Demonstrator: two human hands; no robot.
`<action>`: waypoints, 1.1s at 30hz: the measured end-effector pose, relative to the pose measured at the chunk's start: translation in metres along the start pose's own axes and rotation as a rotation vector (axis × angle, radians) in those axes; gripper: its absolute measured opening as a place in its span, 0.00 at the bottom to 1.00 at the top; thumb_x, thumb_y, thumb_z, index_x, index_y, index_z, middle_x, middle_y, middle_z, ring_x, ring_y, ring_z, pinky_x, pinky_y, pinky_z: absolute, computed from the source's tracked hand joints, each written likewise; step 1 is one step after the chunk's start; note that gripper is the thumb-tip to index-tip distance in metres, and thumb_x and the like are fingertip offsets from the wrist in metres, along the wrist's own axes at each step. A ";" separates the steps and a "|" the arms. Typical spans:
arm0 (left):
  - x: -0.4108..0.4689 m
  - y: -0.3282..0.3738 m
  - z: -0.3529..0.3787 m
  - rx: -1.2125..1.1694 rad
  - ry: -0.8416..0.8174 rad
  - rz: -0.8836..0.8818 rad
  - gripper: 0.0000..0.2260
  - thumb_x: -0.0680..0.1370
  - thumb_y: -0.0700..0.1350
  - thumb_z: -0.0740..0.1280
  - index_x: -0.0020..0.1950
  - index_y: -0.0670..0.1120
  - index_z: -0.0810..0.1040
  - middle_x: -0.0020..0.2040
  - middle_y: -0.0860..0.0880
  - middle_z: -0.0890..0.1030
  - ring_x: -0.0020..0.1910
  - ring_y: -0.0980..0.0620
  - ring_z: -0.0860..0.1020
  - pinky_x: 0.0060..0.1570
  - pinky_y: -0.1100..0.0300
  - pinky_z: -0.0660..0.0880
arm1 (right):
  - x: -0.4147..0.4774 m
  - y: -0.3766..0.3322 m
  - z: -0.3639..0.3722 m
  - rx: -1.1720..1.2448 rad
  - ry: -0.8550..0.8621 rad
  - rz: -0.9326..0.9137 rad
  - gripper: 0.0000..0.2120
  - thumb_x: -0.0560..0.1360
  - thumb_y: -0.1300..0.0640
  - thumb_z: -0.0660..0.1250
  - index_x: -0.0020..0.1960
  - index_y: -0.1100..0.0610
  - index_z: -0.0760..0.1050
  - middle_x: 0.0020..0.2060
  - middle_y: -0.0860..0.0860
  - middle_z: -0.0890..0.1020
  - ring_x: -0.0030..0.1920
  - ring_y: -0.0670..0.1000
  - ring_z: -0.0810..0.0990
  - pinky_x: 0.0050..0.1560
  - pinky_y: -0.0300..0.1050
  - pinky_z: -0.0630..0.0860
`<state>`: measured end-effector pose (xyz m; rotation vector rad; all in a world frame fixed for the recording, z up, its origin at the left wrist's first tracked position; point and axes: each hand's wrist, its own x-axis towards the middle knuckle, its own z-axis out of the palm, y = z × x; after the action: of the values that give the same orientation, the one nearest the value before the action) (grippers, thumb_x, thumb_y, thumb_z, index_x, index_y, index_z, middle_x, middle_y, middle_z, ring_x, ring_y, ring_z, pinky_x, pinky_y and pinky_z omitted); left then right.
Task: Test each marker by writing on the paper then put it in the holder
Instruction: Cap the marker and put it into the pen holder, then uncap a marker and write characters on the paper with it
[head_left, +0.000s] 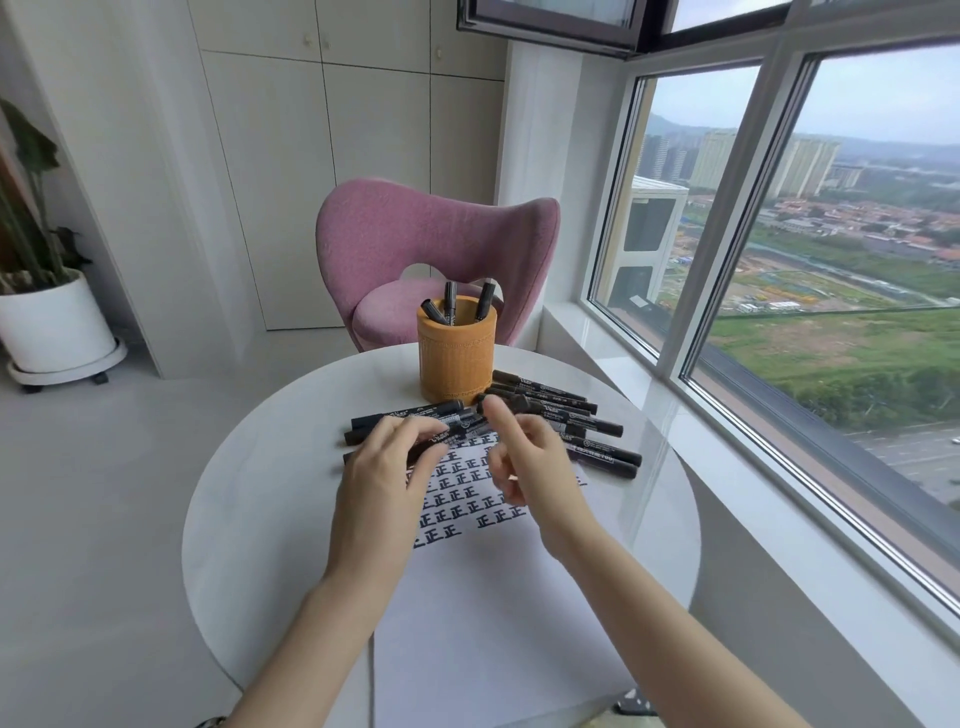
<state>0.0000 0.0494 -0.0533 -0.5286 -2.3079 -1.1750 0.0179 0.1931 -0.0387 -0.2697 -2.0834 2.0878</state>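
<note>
- On the round white counter (249, 519) a paper (493, 597) lies before the person, its far half covered with rows of dark written characters.
- Behind the paper stands the orange holder (457, 358), with three markers (450, 304) upright in it.
- A left pile (405, 413) of black markers lies at the paper's far left corner, and a right pile (587, 415) fans out beside the holder.
- The left hand (387, 467) lies over the left pile with its fingers bent onto a marker. Whether it grips the marker cannot be told.
- The right hand (524, 462) hovers above the paper with the index finger raised and the other fingers loosely curled, holding nothing.
- A pink chair (436, 234) stands beyond the counter.
</note>
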 end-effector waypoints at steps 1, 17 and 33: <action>-0.002 0.004 0.000 -0.013 -0.023 0.006 0.07 0.76 0.45 0.67 0.54 0.50 0.78 0.50 0.54 0.78 0.49 0.52 0.78 0.48 0.50 0.76 | -0.003 0.000 0.001 0.010 -0.055 -0.002 0.19 0.76 0.43 0.65 0.42 0.59 0.69 0.24 0.48 0.69 0.26 0.47 0.63 0.26 0.37 0.60; -0.020 0.017 0.002 0.016 -0.260 0.007 0.07 0.80 0.53 0.57 0.47 0.53 0.72 0.35 0.49 0.77 0.37 0.48 0.72 0.38 0.54 0.67 | -0.025 0.000 -0.006 0.082 -0.147 -0.191 0.12 0.81 0.60 0.60 0.39 0.61 0.64 0.26 0.55 0.61 0.27 0.50 0.58 0.30 0.44 0.53; -0.023 0.005 -0.002 -0.310 -0.365 -0.141 0.11 0.78 0.52 0.50 0.53 0.57 0.71 0.36 0.45 0.72 0.35 0.53 0.69 0.39 0.58 0.66 | -0.022 -0.003 -0.031 0.144 -0.048 -0.133 0.20 0.73 0.62 0.71 0.26 0.51 0.68 0.23 0.49 0.59 0.26 0.49 0.53 0.26 0.40 0.52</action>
<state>0.0217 0.0480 -0.0632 -0.7550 -2.5092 -1.6363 0.0464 0.2172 -0.0355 -0.0593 -1.9064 2.1703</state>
